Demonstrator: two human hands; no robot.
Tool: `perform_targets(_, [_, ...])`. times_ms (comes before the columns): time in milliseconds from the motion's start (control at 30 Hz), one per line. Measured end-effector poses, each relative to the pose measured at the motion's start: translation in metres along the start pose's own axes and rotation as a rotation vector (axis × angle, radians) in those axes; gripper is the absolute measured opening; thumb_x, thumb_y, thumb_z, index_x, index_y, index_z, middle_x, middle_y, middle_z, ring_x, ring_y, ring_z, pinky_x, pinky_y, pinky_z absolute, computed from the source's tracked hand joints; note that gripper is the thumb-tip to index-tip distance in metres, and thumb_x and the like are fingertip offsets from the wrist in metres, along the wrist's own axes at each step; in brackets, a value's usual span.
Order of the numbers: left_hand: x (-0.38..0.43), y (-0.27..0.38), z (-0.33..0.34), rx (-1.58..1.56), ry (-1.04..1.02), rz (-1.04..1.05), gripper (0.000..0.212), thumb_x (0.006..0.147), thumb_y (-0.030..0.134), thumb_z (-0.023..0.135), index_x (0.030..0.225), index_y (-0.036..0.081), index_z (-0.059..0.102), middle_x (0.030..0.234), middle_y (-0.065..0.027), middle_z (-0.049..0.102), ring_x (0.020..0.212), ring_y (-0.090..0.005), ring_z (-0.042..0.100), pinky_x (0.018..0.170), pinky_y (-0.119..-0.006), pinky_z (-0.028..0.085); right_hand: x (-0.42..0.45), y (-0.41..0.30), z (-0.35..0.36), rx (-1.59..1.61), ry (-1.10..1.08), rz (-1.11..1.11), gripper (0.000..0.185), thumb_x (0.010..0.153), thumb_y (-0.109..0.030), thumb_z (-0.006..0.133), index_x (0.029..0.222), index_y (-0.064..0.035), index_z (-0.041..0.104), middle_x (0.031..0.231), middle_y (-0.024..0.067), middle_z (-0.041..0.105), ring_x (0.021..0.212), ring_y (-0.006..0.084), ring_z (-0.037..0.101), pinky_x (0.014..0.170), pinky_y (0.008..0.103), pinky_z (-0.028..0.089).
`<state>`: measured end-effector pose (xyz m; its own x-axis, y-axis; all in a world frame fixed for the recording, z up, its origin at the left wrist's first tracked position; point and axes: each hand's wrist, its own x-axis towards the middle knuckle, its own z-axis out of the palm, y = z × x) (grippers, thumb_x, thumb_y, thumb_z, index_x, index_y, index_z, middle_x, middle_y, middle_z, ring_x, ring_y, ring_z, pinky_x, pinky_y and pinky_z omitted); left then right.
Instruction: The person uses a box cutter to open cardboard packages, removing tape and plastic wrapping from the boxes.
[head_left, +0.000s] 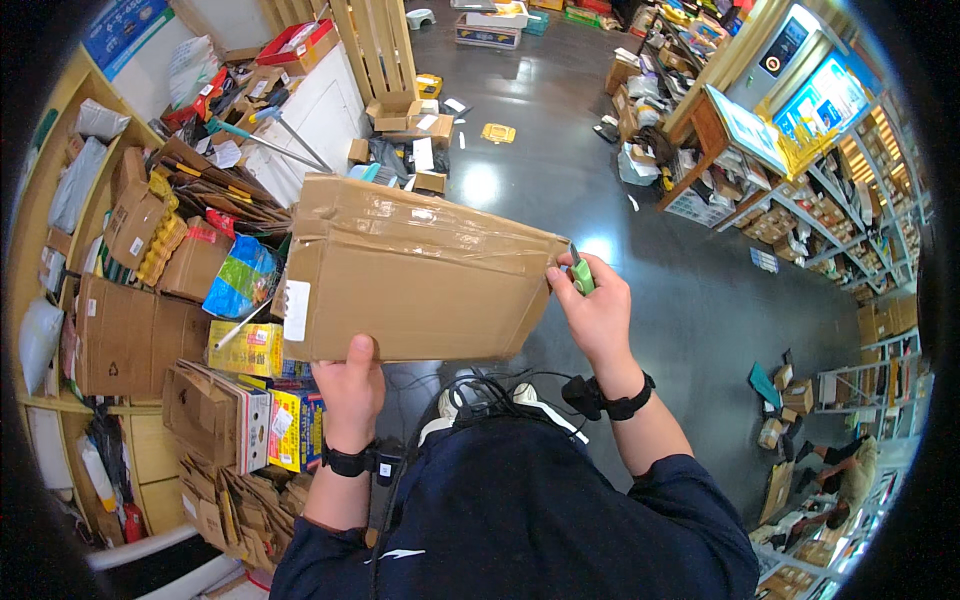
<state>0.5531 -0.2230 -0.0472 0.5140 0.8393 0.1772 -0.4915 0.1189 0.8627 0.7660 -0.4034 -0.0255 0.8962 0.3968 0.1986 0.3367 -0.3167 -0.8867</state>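
Note:
A brown cardboard box is held up in front of me, its upper edge covered with shiny clear tape. My left hand grips the near edge, thumb on the face and fingers hidden behind. At the right corner, my right hand holds a green box cutter with its blade pointing up beside the corner. Fingertips of that hand touch the cardboard; whether the blade touches it I cannot tell. A white label is stuck at the box's left end.
Flattened cardboard and several cartons crowd my left. Black cables hang by my feet. Shelving holds parcels at the right, and a person is at the lower right. A yellow package lies on the dark floor ahead.

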Motion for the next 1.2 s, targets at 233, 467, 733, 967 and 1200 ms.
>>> perform_targets(233, [-0.052, -0.024, 0.049, 0.398, -0.041, 0.089, 0.05, 0.089, 0.022, 0.073, 0.129, -0.002, 0.054, 0.122, -0.0112, 0.062, 0.112, -0.0222, 0.058, 0.099, -0.038, 0.044, 0.021, 0.033, -0.046, 0.135, -0.01, 0.153, 0.019, 0.087, -0.015, 0.072, 0.098, 0.0006, 0.068, 0.078, 0.0031, 0.066, 0.073, 0.0089, 0.058, 0.069, 0.0276, 0.049])
perform_targets(467, [-0.094, -0.05, 0.078, 0.518, -0.144, -0.02, 0.065, 0.087, 0.018, 0.074, 0.141, 0.002, 0.041, 0.135, -0.0102, 0.052, 0.123, -0.0239, 0.051, 0.106, -0.04, 0.04, 0.032, 0.083, -0.079, 0.25, -0.104, 0.263, 0.019, 0.091, -0.018, 0.067, 0.095, 0.0003, 0.067, 0.073, 0.0007, 0.062, 0.068, 0.0078, 0.053, 0.064, 0.0269, 0.045])
perform_targets(733, [-0.109, -0.051, 0.124, 0.625, -0.06, 0.018, 0.04, 0.089, 0.011, 0.07, 0.125, -0.001, 0.058, 0.12, -0.0101, 0.064, 0.109, -0.0205, 0.06, 0.095, -0.035, 0.047, 0.037, 0.093, -0.095, 0.427, -0.105, 0.27, 0.018, 0.092, -0.017, 0.063, 0.093, 0.0006, 0.061, 0.071, 0.0044, 0.059, 0.066, 0.0134, 0.054, 0.064, 0.0306, 0.045])
perform_targets(967, [-0.125, -0.039, 0.148, 0.84, -0.015, 0.027, 0.032, 0.09, 0.007, 0.068, 0.12, -0.001, 0.062, 0.115, -0.0108, 0.067, 0.104, -0.0214, 0.063, 0.091, -0.035, 0.05, 0.034, 0.084, -0.104, 0.155, -0.047, -0.03, 0.017, 0.092, -0.014, 0.059, 0.094, 0.0024, 0.056, 0.082, 0.0197, 0.062, 0.071, 0.0331, 0.059, 0.067, 0.0416, 0.048])
perform_targets(1200, [-0.137, -0.029, 0.145, 0.92, -0.075, -0.027, 0.033, 0.091, 0.013, 0.068, 0.12, -0.001, 0.062, 0.117, -0.0124, 0.067, 0.106, -0.0248, 0.063, 0.094, -0.037, 0.048, 0.028, 0.076, -0.103, 0.17, -0.097, -0.029, 0.018, 0.092, -0.015, 0.059, 0.092, 0.0031, 0.055, 0.078, 0.0194, 0.061, 0.07, 0.0321, 0.059, 0.066, 0.0408, 0.047])
